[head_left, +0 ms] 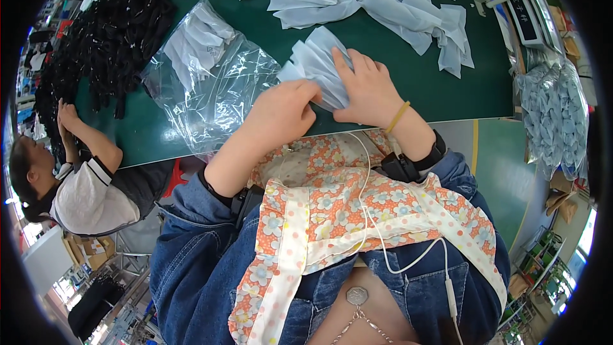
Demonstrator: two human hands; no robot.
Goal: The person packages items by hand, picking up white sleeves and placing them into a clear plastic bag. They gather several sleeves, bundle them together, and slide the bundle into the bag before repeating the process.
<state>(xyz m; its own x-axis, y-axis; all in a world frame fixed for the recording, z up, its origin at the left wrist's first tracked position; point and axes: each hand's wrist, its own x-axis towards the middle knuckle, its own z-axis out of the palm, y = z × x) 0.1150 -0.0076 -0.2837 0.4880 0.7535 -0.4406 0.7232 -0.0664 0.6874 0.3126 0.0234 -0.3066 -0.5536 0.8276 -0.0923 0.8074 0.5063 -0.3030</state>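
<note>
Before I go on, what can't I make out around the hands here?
All in the head view:
- Underside of the pale blue bundle: hidden by its upper layers and the right hand.
- Some fingertips of the left hand: hidden by its own curled fingers.
- Far part of the pale blue pile: cut off by the upper edge.
- Number of pieces in the clear bag: they overlap.

pale-blue packet bundle (319, 67) | fanned, creased | slanted | near front edge of green table (453, 99)
</note>
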